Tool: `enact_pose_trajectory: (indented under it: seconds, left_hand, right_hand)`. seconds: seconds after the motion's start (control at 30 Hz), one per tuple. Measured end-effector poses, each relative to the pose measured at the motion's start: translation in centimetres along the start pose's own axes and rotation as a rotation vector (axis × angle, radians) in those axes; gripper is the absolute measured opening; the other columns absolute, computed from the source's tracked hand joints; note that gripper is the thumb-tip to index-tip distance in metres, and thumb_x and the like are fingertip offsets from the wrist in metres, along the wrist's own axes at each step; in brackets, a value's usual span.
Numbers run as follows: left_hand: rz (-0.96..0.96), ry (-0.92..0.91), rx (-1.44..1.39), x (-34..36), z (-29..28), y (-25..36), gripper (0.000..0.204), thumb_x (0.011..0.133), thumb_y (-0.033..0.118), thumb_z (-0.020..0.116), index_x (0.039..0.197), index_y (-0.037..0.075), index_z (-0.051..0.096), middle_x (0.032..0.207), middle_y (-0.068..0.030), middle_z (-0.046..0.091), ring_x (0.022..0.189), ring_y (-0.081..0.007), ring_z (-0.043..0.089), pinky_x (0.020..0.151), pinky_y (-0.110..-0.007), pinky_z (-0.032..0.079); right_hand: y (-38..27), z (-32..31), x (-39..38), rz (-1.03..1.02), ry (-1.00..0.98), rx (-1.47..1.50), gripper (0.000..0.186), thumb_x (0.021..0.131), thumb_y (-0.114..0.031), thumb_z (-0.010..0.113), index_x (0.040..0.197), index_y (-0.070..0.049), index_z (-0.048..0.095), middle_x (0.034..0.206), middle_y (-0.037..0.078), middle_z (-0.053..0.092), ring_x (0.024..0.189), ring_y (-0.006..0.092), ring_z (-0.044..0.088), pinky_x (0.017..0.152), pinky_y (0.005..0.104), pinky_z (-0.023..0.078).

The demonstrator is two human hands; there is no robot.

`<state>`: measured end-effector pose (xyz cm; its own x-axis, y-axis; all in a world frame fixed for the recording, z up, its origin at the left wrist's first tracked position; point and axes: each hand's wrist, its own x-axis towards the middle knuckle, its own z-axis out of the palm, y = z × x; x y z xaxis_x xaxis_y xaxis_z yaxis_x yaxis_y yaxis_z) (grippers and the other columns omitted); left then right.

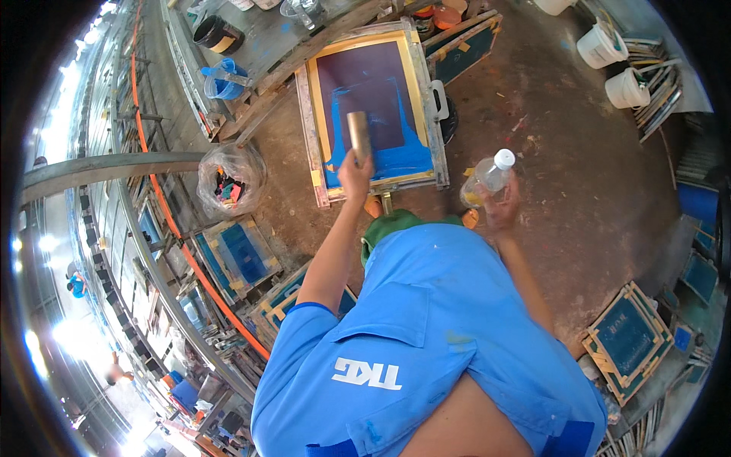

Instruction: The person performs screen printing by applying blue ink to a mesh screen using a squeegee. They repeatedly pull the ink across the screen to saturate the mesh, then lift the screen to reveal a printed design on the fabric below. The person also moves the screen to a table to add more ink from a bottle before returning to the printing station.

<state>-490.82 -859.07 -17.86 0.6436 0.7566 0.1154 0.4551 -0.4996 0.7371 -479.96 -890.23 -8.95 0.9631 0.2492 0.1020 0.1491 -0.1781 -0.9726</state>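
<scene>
Clear plastic bag (205, 183) of coloured scraps on floor (548, 251), beyond left edge of framed screen (414, 99). Left hand (355, 177) closed round near end of brass-coloured tool (358, 131), over screen's middle; cannot tell if touching. Blue coating (407, 161) along screen's lower edge. Right hand (502, 207), fingers curled, grips clear bottle (491, 177), white cap (504, 159), beyond screen's lower right corner.

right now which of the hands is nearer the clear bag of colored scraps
Left. The left hand is right of the bag, over the framed screen; the right hand, holding a clear bottle, is farther right, past that screen.
</scene>
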Motion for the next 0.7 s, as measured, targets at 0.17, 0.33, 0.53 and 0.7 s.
enact_pose_trajectory:
  seconds: [0.17, 0.33, 0.53, 0.7]
  left_hand:
    - [-0.119, -0.064, -0.133, 0.6, 6.3, 5.4, 0.035, 0.084, 0.025, 0.073, 0.108, 0.001, 0.062, 0.089, -0.0255, 0.068, 0.084, -0.0449, 0.065, 0.073, -0.049, 0.050]
    - [-0.009, -0.124, -0.101, -0.3, 8.1, 4.4, 0.038, 0.084, 0.030, 0.074, 0.106, 0.001, 0.059, 0.083, -0.0246, 0.067, 0.079, -0.0448, 0.065, 0.069, -0.051, 0.050]
    - [-0.090, -0.004, 0.112, 0.1, 0.1, -2.9, 0.035, 0.082, 0.031, 0.077, 0.095, 0.002, 0.061, 0.074, -0.0210, 0.064, 0.069, -0.0406, 0.064, 0.062, -0.048, 0.049]
    - [-0.123, 0.109, 0.198, 0.4, -6.3, -4.4, 0.034, 0.084, 0.027, 0.075, 0.099, 0.002, 0.059, 0.080, -0.0230, 0.065, 0.077, -0.0428, 0.065, 0.068, -0.049, 0.050]
  right_hand:
    - [-1.3, -0.5, 0.3, -0.085, -0.084, -0.147, 0.069, 0.076, -0.030, 0.085, 0.130, 0.001, 0.055, 0.123, 0.015, 0.061, 0.114, 0.0264, 0.059, 0.099, 0.0396, 0.046]
    - [-0.5, -0.8, -0.2, -0.053, -0.056, -0.051, 0.066, 0.080, -0.028, 0.083, 0.133, -0.001, 0.054, 0.123, 0.013, 0.061, 0.114, 0.0248, 0.059, 0.100, 0.0389, 0.045]
    - [1.4, -0.8, -0.8, 0.092, -0.006, 0.242, 0.066, 0.085, -0.019, 0.078, 0.139, 0.000, 0.047, 0.132, 0.012, 0.055, 0.124, 0.0230, 0.052, 0.107, 0.0377, 0.039]
    - [2.0, -0.6, -0.7, 0.080, 0.042, 0.146, 0.070, 0.084, -0.020, 0.079, 0.141, 0.000, 0.045, 0.134, 0.014, 0.053, 0.126, 0.0237, 0.050, 0.108, 0.0386, 0.038]
